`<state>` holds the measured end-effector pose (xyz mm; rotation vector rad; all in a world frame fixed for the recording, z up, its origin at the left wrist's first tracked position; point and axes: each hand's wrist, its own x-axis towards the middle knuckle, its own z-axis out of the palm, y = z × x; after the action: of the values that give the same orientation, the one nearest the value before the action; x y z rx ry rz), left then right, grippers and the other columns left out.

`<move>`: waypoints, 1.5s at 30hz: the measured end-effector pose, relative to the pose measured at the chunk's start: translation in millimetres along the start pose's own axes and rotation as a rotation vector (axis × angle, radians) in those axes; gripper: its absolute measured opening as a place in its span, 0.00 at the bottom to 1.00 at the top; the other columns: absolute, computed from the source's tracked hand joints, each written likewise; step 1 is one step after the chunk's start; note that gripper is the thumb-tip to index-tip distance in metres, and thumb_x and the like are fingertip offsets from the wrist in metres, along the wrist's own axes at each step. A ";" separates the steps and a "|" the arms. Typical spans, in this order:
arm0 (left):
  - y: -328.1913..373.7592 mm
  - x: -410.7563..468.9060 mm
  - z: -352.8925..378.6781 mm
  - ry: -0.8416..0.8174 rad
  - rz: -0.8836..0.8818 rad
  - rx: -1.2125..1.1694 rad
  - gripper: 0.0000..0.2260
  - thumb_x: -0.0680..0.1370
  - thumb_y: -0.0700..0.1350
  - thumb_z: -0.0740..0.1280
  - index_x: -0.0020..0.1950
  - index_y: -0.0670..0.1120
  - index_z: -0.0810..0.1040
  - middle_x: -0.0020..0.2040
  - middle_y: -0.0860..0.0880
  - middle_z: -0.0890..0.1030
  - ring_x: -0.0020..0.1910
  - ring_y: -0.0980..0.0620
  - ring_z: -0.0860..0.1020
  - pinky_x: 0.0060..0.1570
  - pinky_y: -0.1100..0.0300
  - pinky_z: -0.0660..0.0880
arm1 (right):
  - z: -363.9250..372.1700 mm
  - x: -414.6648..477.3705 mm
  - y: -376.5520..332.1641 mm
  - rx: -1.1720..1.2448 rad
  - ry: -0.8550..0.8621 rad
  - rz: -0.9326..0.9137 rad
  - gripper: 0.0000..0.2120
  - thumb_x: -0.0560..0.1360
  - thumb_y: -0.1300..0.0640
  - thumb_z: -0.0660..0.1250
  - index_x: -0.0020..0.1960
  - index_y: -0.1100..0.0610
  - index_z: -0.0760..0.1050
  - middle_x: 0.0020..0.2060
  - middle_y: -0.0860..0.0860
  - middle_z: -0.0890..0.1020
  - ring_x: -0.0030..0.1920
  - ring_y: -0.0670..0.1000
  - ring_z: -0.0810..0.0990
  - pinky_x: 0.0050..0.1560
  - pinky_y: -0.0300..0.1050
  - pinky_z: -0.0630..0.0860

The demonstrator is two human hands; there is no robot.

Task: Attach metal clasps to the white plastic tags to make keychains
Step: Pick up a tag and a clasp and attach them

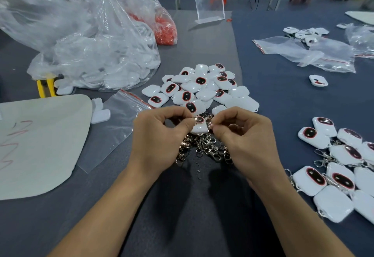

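My left hand (162,133) pinches a white plastic tag (200,125) with a dark oval face, held above the table. My right hand (240,133) pinches a small metal clasp (210,124) at the tag's right edge; whether it is hooked on is too small to tell. Under both hands lies a heap of loose metal clasps (204,147). A pile of loose white tags (202,86) sits just beyond my hands. Tags with clasps on them (340,167) are gathered at the right.
A big clear bag of white parts (95,54) and a bag of red pieces (164,30) stand at the back left. A pale sheet (38,143) and a zip bag (119,123) lie left. More clear bags (315,52) and an acrylic stand (208,3) lie behind.
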<state>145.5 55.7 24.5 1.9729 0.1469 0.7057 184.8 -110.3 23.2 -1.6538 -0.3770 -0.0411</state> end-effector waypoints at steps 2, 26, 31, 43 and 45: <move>2.3 -0.4 0.5 0.011 0.056 0.022 0.07 0.69 0.41 0.78 0.37 0.53 0.84 0.29 0.62 0.77 0.27 0.62 0.69 0.31 0.72 0.64 | 1.0 -0.9 -1.1 0.000 0.008 0.014 0.06 0.70 0.60 0.74 0.43 0.49 0.84 0.39 0.47 0.86 0.36 0.49 0.80 0.41 0.48 0.79; 7.1 0.0 -5.2 -0.231 -0.029 -0.130 0.07 0.65 0.38 0.77 0.36 0.51 0.87 0.30 0.52 0.80 0.28 0.60 0.73 0.30 0.66 0.70 | 15.9 -9.6 -10.0 -0.278 0.143 -0.133 0.15 0.69 0.66 0.78 0.40 0.45 0.85 0.41 0.45 0.84 0.45 0.40 0.83 0.48 0.28 0.73; 9.3 3.1 -7.2 -0.262 -0.027 -0.122 0.08 0.64 0.36 0.76 0.36 0.49 0.87 0.29 0.55 0.80 0.29 0.61 0.73 0.31 0.67 0.70 | 15.6 -8.4 -6.7 -0.253 0.096 -0.129 0.15 0.70 0.66 0.77 0.40 0.45 0.84 0.41 0.44 0.85 0.45 0.41 0.83 0.47 0.28 0.73; 6.6 -0.7 -2.3 -0.223 -0.002 -0.066 0.04 0.63 0.43 0.71 0.35 0.50 0.84 0.28 0.46 0.78 0.27 0.58 0.71 0.27 0.59 0.68 | 14.1 -2.4 -0.3 -0.105 -0.027 -0.013 0.13 0.73 0.66 0.75 0.38 0.49 0.84 0.35 0.43 0.86 0.38 0.42 0.83 0.41 0.32 0.76; 6.4 0.0 1.1 -0.201 -0.072 -0.157 0.04 0.63 0.45 0.70 0.35 0.48 0.84 0.28 0.41 0.77 0.27 0.55 0.69 0.28 0.59 0.65 | 15.1 -2.2 -0.1 -0.061 -0.010 -0.004 0.12 0.73 0.66 0.74 0.38 0.49 0.84 0.35 0.44 0.86 0.36 0.42 0.82 0.40 0.33 0.75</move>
<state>144.9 51.7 29.5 1.8651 0.0390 0.4551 179.8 -96.1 20.8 -1.7139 -0.3901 -0.0477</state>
